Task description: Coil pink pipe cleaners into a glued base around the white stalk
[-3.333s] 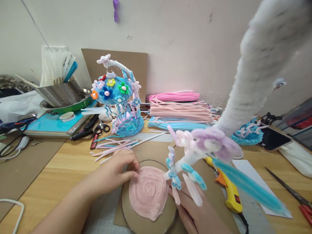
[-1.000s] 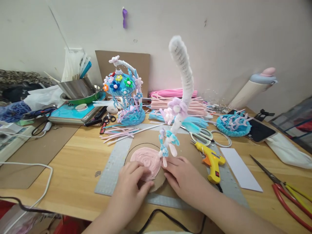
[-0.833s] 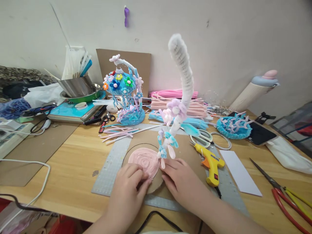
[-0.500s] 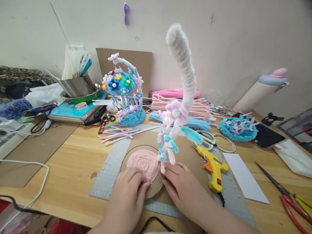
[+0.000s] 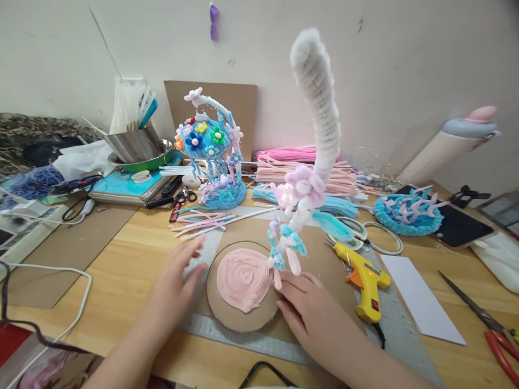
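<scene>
A round cardboard disc [image 5: 259, 319] lies on a larger cardboard sheet, with a pink coil of fuzzy strips [image 5: 244, 278] covering part of it. From the disc's right edge rises a white fuzzy stem [image 5: 324, 116] that carries lilac and blue flowers. My right hand [image 5: 304, 302] rests at the foot of this stem, fingers close together; what they hold, if anything, is hidden. My left hand [image 5: 180, 281] hovers left of the disc, fingers apart and nothing in them. Pink, blue and white strips [image 5: 206, 221] are scattered behind the disc.
A yellow glue gun [image 5: 367, 281], a white card [image 5: 424, 300] and red-handled scissors [image 5: 480, 313] lie on the right. Behind stand a blue flowered ornament [image 5: 206, 140] and bundles of pink strips [image 5: 304, 170]. A white cable [image 5: 83, 297] crosses the left side.
My left hand has let go of the pink coil and moved left and up, its fingers spreading. My right hand stays at the stem's foot. The view has shifted slightly.
</scene>
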`<state>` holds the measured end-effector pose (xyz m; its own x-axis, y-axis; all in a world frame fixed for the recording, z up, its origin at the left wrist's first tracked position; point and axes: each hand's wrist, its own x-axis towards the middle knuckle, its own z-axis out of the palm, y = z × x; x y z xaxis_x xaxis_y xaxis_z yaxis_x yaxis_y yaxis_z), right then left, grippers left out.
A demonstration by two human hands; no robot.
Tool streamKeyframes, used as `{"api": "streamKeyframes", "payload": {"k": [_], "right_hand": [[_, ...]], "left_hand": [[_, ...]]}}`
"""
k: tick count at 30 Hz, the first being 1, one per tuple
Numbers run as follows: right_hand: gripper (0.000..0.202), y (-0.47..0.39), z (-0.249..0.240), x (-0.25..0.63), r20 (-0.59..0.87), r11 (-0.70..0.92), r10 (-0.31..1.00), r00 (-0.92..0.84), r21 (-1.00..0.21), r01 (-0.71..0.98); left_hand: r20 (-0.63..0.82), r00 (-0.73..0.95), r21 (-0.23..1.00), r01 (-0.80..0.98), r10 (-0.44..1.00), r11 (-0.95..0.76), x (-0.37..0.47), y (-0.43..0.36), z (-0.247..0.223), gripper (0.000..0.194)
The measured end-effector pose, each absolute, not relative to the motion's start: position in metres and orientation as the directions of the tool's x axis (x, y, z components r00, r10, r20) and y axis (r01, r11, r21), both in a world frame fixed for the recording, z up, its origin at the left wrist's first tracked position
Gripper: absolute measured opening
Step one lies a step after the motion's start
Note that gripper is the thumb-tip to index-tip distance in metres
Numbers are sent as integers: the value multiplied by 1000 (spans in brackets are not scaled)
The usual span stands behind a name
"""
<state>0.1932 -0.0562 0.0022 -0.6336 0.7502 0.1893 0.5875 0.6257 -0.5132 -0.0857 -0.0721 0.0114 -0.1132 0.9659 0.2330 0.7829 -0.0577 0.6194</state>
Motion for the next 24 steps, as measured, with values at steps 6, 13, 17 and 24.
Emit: {"api": "streamKeyframes", "payload": {"k": [6, 13, 17, 24], "right_hand": [[39, -56, 2, 192, 208, 632, 750, -628, -504, 589], [39, -56, 2, 193, 207, 646, 741, -638, -479, 595], [39, -56, 2, 193, 216, 650, 740, -637, -474, 594], [38, -55, 1, 193, 216, 642, 746, -630, -485, 594]], "left_hand": [[12, 240, 648, 738, 971, -190, -53, -79, 19, 11], [-21, 254, 601, 776, 967, -191, -46, -72, 26, 13], [-3, 238, 594, 782, 971, -190, -41, -71, 25, 15], [145, -220, 632, 771, 965, 81, -87, -55, 15, 19]]}}
